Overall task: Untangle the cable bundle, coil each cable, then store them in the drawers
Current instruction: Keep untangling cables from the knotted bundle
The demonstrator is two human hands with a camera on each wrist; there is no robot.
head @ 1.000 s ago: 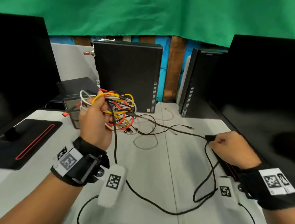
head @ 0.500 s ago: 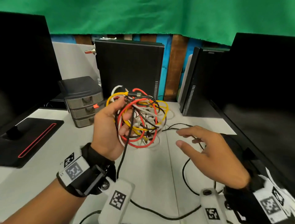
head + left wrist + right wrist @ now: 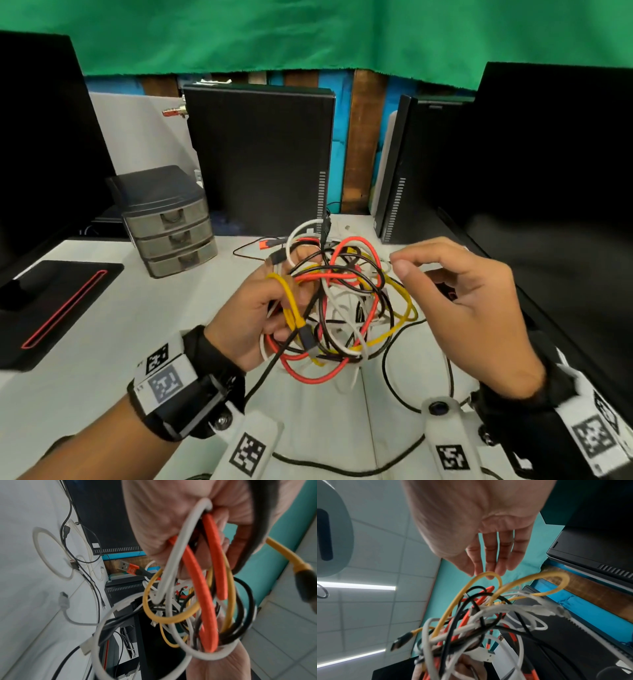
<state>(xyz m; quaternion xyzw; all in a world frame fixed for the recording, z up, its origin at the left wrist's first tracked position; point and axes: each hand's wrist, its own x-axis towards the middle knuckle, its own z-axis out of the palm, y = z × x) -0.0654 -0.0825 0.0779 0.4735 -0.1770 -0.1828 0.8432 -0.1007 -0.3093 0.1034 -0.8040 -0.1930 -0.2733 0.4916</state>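
Head view: the cable bundle (image 3: 337,305) is gripped up off the desk by the left hand (image 3: 253,308), with the right hand (image 3: 469,301) loosely spread, holding nothing, just to its right. Left wrist view: white, orange and yellow loops are seen hooked in curled fingers (image 3: 212,520). Right wrist view: straight fingertips (image 3: 491,561) are nearly touching a yellow loop (image 3: 481,577) on the bundle's near side.

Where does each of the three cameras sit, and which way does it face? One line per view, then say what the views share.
Head: on the head, facing forward and down at the table; both hands and wrists show.
Left wrist: along the left hand, which grips the cable bundle.
Right wrist: under the right hand, facing up past straight fingers toward the ceiling.
Shared: all three show the bundle; head and left wrist also show the table.
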